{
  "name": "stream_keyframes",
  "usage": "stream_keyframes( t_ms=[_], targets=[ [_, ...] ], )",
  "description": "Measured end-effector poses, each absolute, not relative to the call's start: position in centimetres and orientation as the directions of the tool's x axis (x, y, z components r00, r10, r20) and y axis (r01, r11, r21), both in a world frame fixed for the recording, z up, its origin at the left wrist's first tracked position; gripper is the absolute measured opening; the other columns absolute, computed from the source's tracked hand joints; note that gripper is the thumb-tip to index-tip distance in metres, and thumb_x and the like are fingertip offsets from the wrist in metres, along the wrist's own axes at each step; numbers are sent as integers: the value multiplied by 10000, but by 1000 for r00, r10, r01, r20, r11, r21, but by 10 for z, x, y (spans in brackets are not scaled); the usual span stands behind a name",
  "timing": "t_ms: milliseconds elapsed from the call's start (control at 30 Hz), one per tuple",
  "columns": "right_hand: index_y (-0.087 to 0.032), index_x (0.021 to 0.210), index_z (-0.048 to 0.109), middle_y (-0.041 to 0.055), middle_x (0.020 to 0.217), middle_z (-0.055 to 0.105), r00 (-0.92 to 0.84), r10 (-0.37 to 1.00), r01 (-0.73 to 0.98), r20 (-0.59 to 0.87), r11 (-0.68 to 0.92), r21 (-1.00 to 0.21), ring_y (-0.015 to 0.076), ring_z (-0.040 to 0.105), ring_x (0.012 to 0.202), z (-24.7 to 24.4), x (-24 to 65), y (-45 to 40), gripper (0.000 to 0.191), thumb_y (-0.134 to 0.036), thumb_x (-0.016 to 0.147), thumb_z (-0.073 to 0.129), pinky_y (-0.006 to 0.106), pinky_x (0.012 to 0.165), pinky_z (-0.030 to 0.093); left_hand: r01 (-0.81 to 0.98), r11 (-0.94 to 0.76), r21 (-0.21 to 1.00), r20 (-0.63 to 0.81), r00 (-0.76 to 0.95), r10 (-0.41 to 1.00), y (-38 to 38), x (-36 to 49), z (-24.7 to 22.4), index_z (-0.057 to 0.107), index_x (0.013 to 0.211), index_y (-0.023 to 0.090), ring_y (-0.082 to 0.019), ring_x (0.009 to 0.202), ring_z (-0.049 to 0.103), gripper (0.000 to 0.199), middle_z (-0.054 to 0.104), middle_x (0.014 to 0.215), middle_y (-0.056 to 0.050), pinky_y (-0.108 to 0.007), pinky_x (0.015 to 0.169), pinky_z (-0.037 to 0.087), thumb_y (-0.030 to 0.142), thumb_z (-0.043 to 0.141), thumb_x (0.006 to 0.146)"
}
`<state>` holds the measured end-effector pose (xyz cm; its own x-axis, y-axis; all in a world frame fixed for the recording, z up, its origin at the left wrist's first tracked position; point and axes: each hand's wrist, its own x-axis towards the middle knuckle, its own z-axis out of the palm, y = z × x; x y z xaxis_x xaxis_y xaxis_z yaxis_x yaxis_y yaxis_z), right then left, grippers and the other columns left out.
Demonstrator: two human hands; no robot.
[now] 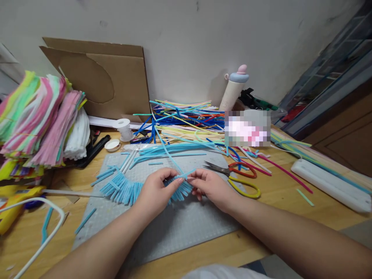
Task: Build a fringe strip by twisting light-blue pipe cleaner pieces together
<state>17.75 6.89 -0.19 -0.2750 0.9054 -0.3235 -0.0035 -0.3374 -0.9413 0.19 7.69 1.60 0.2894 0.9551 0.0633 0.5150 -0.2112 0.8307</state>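
A fringe of short light blue pipe cleaners (125, 190) curves over the grey cutting mat (186, 226), its right end between my hands. My left hand (162, 186) is closed on this fringe, thumb and forefinger pinched near its top edge. My right hand (209, 188) pinches a light blue stem at the fringe's right end, close to my left fingertips. A long blue stem (168, 150) rises from between the hands toward the upper left. Scissors with red and yellow handles (244, 188) lie partly spread just right of my right hand.
Bundles of coloured pipe cleaners (31, 124) stand at the left, above a yellow glue gun (17, 203) with a white cable. Behind the mat are loose stems (188, 133), a white spool (124, 130), cardboard (116, 81) and a bottle (232, 91). A white power strip (331, 186) lies right.
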Motion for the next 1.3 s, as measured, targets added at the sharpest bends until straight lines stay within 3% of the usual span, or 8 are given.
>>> stream_keyframes(
  t_ms=[400,533,667,800,1000,1300],
  targets=[
    [-164,796,610,-23,684,580,-318,917,4,-243,-255,-967,84,475,546,-7,179,67,240,-363,677,670,223,519,372,567,-142,811,-22,273,962,78,2,18,677,743,167,-190,726,612,240,685,731,-25,-285,670,447,398,614,755],
    [-163,794,608,-17,696,584,-341,909,16,-239,-249,-968,87,489,577,-6,178,67,211,-341,690,650,220,542,387,438,-69,897,-72,297,952,79,1,13,698,846,160,-197,757,636,252,713,831,-45,-293,681,475,381,627,746],
    [-164,839,602,-17,688,566,-351,906,45,-238,-238,-970,90,488,563,-3,179,68,225,-361,730,606,224,538,401,325,6,946,-101,277,955,80,0,12,682,801,145,-194,725,640,246,709,775,-51,-284,656,485,375,650,719],
    [-170,887,584,-7,713,563,-314,944,190,-104,-45,-981,105,505,588,-1,183,67,205,-356,815,540,229,537,394,248,48,968,-105,225,969,81,0,14,660,785,149,-189,709,638,232,697,750,-40,-279,648,485,366,659,703],
    [-176,775,583,-6,695,590,-381,916,481,125,311,-820,115,519,655,3,185,62,161,-267,882,504,231,606,363,247,27,969,-75,190,979,82,1,14,666,779,154,-188,755,634,209,696,786,-44,-269,676,468,349,659,703],
    [-184,814,577,-3,711,595,-402,902,509,155,361,-782,118,531,653,1,183,62,156,-277,901,487,228,600,357,381,27,924,-95,162,982,82,2,12,669,723,137,-172,654,591,283,667,678,-34,-266,603,430,419,649,699]
  ],
)
